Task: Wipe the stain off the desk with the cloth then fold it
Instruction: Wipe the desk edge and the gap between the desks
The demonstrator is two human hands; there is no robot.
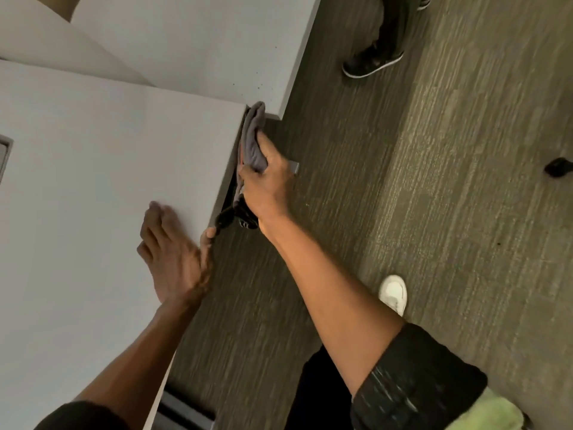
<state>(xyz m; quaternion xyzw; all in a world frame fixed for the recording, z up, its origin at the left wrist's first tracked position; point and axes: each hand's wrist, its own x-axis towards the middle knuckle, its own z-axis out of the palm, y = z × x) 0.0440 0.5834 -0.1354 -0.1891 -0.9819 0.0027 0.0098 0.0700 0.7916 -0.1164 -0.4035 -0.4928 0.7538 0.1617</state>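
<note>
A white desk (102, 169) fills the left of the tilted view. My left hand (173, 252) lies flat on its top near the edge, fingers spread, thumb hooked over the rim. My right hand (266, 184) is closed on a bunched grey cloth (252, 141) and presses it against the desk's side edge, just beside the corner. No stain is visible on the top from here. A dark object (240, 217) shows under my right wrist at the desk's edge.
A second white desk (198, 41) adjoins at the top, with small dark specks near its corner. Grey-green carpet (434, 181) covers the right. Another person's dark shoe (370, 63) stands at top right; my white shoe (393, 293) is lower down.
</note>
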